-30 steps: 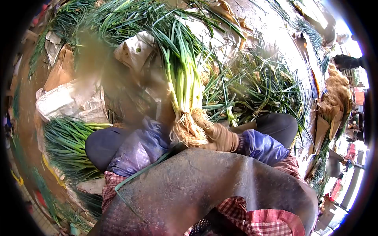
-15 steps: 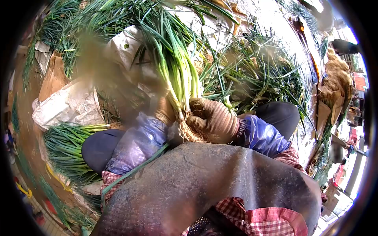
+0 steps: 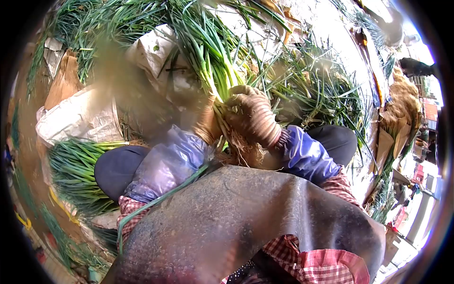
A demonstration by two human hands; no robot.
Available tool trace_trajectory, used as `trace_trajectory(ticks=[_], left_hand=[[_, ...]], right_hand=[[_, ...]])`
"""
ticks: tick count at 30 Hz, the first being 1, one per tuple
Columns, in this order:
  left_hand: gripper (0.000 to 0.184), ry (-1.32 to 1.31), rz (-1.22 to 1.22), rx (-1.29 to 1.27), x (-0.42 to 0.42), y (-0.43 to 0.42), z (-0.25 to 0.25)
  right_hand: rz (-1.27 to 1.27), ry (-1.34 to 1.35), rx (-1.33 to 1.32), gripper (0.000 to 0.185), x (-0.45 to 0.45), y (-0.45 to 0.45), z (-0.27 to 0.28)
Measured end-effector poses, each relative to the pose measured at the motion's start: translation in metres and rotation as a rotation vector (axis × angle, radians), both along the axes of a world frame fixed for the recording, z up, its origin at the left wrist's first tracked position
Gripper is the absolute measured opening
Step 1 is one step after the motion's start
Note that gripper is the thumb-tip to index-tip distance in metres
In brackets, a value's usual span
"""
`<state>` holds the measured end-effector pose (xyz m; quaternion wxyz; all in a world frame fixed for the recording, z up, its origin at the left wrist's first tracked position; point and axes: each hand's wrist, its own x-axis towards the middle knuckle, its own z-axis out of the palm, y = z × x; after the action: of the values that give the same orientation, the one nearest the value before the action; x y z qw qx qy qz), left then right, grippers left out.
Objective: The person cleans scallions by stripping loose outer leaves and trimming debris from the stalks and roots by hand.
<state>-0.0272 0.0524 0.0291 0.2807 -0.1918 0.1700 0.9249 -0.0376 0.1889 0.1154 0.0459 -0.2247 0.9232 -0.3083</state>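
A bunch of green onions (image 3: 218, 78) stands between my hands, its green leaves pointing away and its stringy roots (image 3: 243, 147) hanging toward my lap. My left hand (image 3: 206, 122), in a brownish glove, is closed around the white lower stems from the left. A lens smudge blurs the area beside it. My right hand (image 3: 253, 116), gloved as well, has its fingers curled against the stems from the right, just above the roots. Its fingertips are partly hidden.
A dark apron (image 3: 246, 208) covers my lap. A stack of green onions (image 3: 78, 173) lies by my left knee. Loose onion leaves (image 3: 321, 92) are piled at the right, and more green onions (image 3: 109, 28) lie at the back left. A whitish sack (image 3: 82, 125) rests at left.
My right hand has moved up the stems and its fingers have curled in more. The bunch has shifted slightly to the right, and the roots hang lower and more spread.
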Motion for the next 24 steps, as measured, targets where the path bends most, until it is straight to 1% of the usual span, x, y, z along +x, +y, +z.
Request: trace_trajectory(ticks=[1,2,3,5,6,7,8,9,10,11,12,13,14,15,16,17,18,19,20,21,22,23,24], left_hand=[[0.071,-0.010,0.019,0.070,0.003,0.001,0.004],[0.072,-0.018,0.040,0.140,0.005,0.001,0.007],[0.072,-0.012,0.051,0.143,0.005,-0.002,0.006],[0.074,0.167,0.017,0.314,0.004,-0.005,0.003],[0.074,0.172,0.022,0.317,0.004,-0.006,0.002],[0.075,0.149,0.071,0.226,0.006,-0.007,0.001],[0.077,0.127,0.119,0.135,0.007,-0.008,0.000],[0.077,0.047,0.161,0.166,0.005,-0.005,0.000],[0.077,0.052,0.164,0.168,0.005,-0.007,0.004],[0.072,0.066,0.158,0.112,0.006,-0.008,0.009],[0.067,0.082,0.152,0.054,0.006,-0.009,0.012],[0.048,0.112,0.194,0.126,0.003,-0.010,0.007],[0.048,0.115,0.196,0.126,0.002,-0.011,-0.002],[0.041,0.108,0.217,0.109,0.002,-0.012,-0.011],[0.036,0.100,0.237,0.091,0.002,-0.012,-0.019],[0.035,0.076,0.236,0.029,0.003,-0.013,0.002],[0.035,0.076,0.230,0.027,0.001,-0.016,-0.013],[0.038,0.053,0.250,-0.062,-0.001,-0.022,-0.041],[0.044,0.030,0.269,-0.149,-0.003,-0.024,-0.057],[0.042,0.113,0.195,-0.163,-0.003,-0.025,-0.011],[0.032,0.103,0.232,-0.160,-0.004,-0.020,-0.007],[0.025,0.122,0.235,-0.225,-0.003,-0.023,-0.032],[0.019,0.142,0.240,-0.291,-0.003,-0.025,-0.058]], right_hand=[[-0.005,0.046,-0.112,0.022,-0.001,-0.002,-0.011],[0.005,0.050,-0.110,0.022,-0.001,-0.001,-0.020],[-0.063,-0.074,-0.308,0.017,0.001,0.000,-0.025],[-0.158,-0.375,-0.690,0.015,0.005,0.000,-0.024],[-0.207,-0.549,-0.898,0.014,0.008,0.000,-0.018],[-0.277,-0.704,-1.092,0.013,0.011,-0.001,-0.012],[-0.248,-0.746,-1.152,0.013,0.014,-0.003,0.000],[-0.239,-0.722,-1.081,0.015,0.017,-0.005,0.011],[-0.231,-0.697,-1.010,0.018,0.020,-0.005,0.018],[-0.196,-0.801,-0.958,0.024,0.021,0.002,0.022],[-0.167,-0.750,-1.037,0.023,0.023,-0.001,0.030],[-0.154,-0.785,-1.086,0.019,0.024,0.000,0.041],[-0.142,-0.822,-1.134,0.017,0.025,0.006,0.048],[-0.126,-0.747,-1.197,0.012,0.027,0.010,0.049],[-0.062,-0.719,-1.180,0.009,0.024,0.020,0.058],[-0.124,-0.710,-1.042,0.009,0.018,0.034,0.071],[-0.179,-0.706,-0.901,0.009,0.012,0.049,0.084],[-0.226,-0.709,-0.762,0.009,0.006,0.064,0.097],[-0.092,-0.493,-0.310,0.023,-0.009,0.099,0.072],[-0.120,-0.121,0.115,0.028,-0.014,0.117,0.059],[-0.141,0.256,0.539,0.033,-0.017,0.135,0.046],[-0.167,0.099,0.713,0.034,-0.022,0.156,0.026],[-0.191,-0.024,0.798,0.033,-0.023,0.168,0.009]])
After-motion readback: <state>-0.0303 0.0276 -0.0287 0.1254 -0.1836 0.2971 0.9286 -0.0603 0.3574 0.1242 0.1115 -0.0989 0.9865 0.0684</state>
